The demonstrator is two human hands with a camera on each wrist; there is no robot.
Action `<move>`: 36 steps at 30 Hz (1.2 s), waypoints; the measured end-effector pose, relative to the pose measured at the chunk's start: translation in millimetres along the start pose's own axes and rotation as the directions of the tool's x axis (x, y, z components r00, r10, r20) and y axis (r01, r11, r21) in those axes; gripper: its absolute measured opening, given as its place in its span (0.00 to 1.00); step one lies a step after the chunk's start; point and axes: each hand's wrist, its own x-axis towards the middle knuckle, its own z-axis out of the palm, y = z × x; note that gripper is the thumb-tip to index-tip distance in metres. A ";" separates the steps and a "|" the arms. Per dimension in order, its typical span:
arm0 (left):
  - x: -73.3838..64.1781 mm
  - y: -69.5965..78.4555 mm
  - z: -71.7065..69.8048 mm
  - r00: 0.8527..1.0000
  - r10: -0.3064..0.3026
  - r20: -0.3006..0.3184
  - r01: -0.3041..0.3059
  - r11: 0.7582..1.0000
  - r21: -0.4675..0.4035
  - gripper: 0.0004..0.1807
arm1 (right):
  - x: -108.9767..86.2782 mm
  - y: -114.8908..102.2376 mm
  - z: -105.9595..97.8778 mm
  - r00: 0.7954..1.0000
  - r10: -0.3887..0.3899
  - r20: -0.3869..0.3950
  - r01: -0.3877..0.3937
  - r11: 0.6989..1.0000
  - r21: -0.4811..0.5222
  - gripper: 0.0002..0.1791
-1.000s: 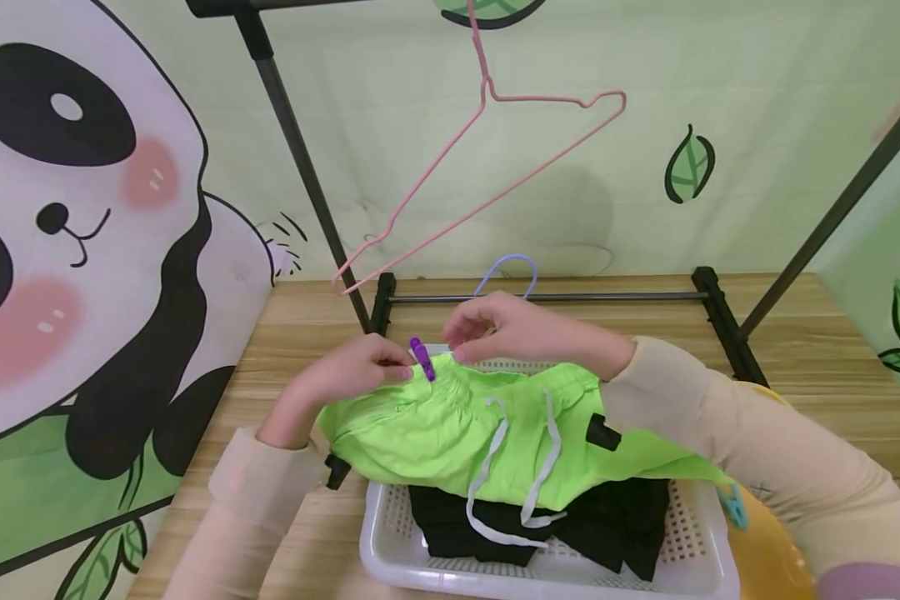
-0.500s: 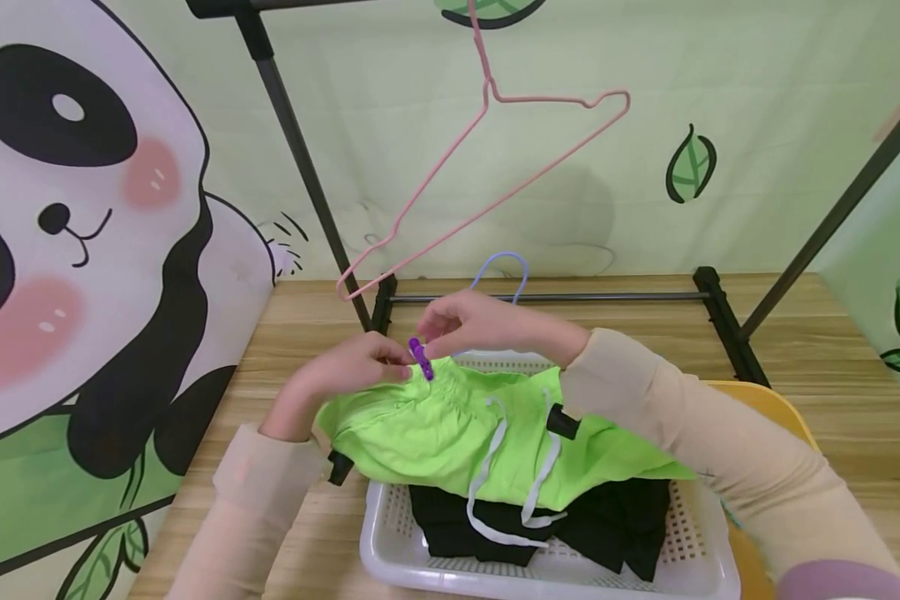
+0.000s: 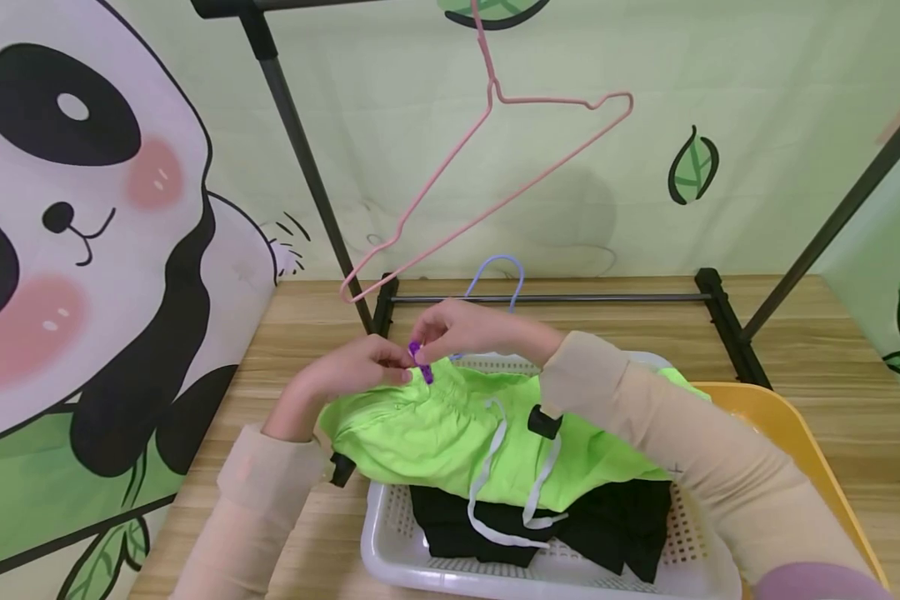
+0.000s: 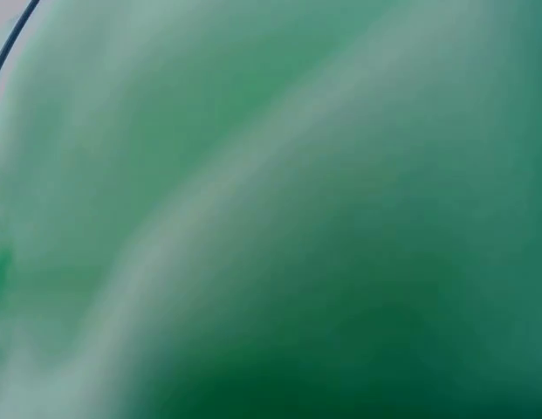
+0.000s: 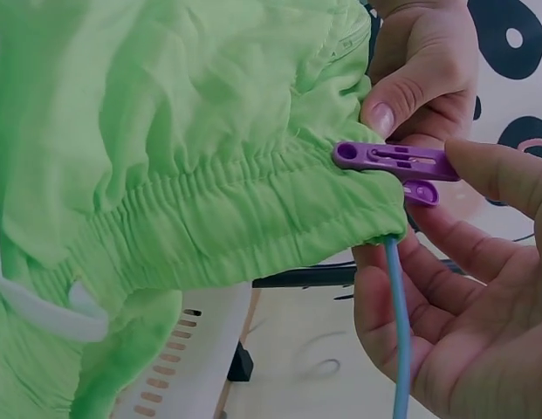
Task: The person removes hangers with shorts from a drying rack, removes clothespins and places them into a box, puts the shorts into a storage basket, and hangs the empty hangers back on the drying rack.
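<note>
Bright green shorts (image 3: 390,433) with pale drawstrings spread over the basket. A purple clothespin (image 5: 397,159) sits clipped on the corner of their gathered waistband. My left hand (image 3: 348,367) pinches the waistband just left of the clothespin. With thumb and fingers, my right hand (image 3: 474,327) pinches the clothespin's handle ends; the right wrist view shows this close up. A blue hanger (image 5: 397,323) runs out from the waistband corner, its hook standing up behind my right hand in the head view. Blurred green fabric (image 4: 253,218) fills the left wrist view.
Below the shorts stands a white perforated basket (image 3: 420,575) holding black clothing (image 3: 615,525). A yellow basin (image 3: 795,425) is at the right. A pink hanger (image 3: 487,200) hangs from the black rack (image 3: 300,158) above. The rack's low crossbar spans the wooden table behind the basket.
My right hand has moved left to the purple clothespin and now pinches it. The left hand has kept its grip on the waistband.
</note>
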 end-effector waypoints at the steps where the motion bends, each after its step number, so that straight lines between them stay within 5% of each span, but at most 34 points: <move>1: 0.2 -0.3 0.2 1.000 0.000 -0.001 0.000 1.000 0.001 0.08 | 0.7 1.0 0.1 1.000 0.003 0.001 -0.003 1.000 0.015 0.11; 16: 1.3 -4.3 2.4 1.000 -0.023 0.002 0.023 1.000 -0.017 0.08 | 8.2 10.4 4.8 0.999 0.028 -0.037 -0.022 0.988 0.154 0.08; 36: 1.6 -6.0 2.9 1.000 -0.019 -0.006 0.019 1.000 -0.002 0.08 | 8.9 14.1 11.6 0.978 -0.036 -0.204 0.057 0.994 0.097 0.04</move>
